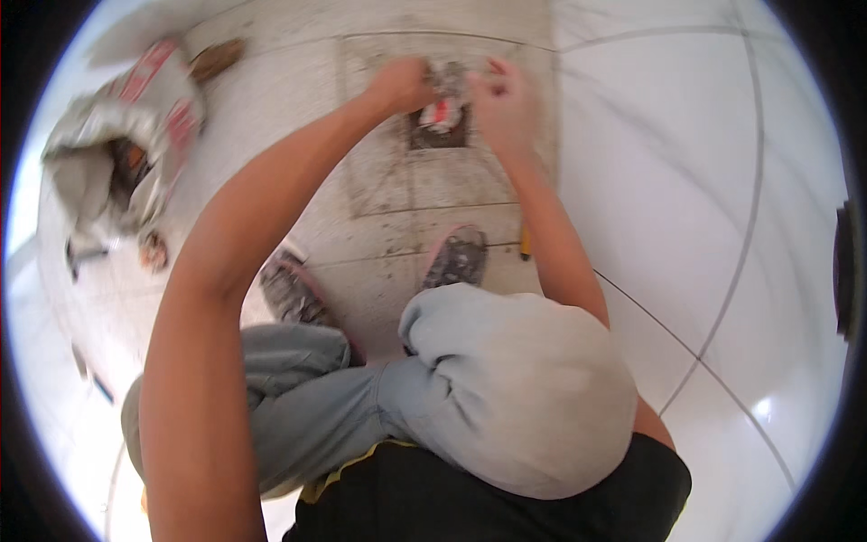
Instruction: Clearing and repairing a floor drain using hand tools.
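Over a dark square hole (440, 141) in the floor tiles lies a crumpled grey-white piece with a red patch (441, 113), perhaps plastic wrapping; its kind is unclear. At its left edge, my left hand (404, 86) is closed, fingers bent toward it, and what they grip is hidden. On the other side my right hand (506, 107) is raised with its fingers curled; motion smears them, and whether they hold anything does not show. Dirt marks the beige tile (379, 185) around the hole.
At the left a pale sack with red print (108, 135) lies with its mouth gaping. A hammer-like tool (86, 256) is beside it. Near my right forearm lies a yellow-and-black tool (526, 242). My shoes (459, 257) stand close to the hole; white glossy tiles (668, 181) extend to the right.
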Tool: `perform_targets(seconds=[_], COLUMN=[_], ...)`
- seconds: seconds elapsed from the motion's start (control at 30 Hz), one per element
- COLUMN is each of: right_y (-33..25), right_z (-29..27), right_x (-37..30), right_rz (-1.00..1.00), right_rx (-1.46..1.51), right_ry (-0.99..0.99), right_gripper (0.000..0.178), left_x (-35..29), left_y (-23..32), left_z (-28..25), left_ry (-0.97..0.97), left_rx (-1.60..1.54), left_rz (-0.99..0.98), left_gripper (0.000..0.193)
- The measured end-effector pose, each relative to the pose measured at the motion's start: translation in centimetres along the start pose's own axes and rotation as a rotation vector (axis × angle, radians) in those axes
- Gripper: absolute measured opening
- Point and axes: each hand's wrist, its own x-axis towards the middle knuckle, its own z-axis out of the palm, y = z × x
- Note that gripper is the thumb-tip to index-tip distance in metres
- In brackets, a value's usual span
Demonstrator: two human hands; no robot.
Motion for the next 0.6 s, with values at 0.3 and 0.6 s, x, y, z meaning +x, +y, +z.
perform_targets(seconds=[0.3,0.6], right_y=[-5.8,-4.3], right_z=[14.1,9.1], right_x=[-20.3,-15.2], right_rz=[-0.561,-0.337], right_rx=[0.396,-0.04], right_ry=[-0.682,-1.112], right_gripper=[0.017,0.027], left_x=[0.3,-15.3], left_y=[3.2,3.5], left_z=[3.0,-17.6], left_ry=[0.009,-0.262], left_rx=[-0.142,0.422], left_rz=[-0.049,0.148], left_gripper=[0.026,0.03])
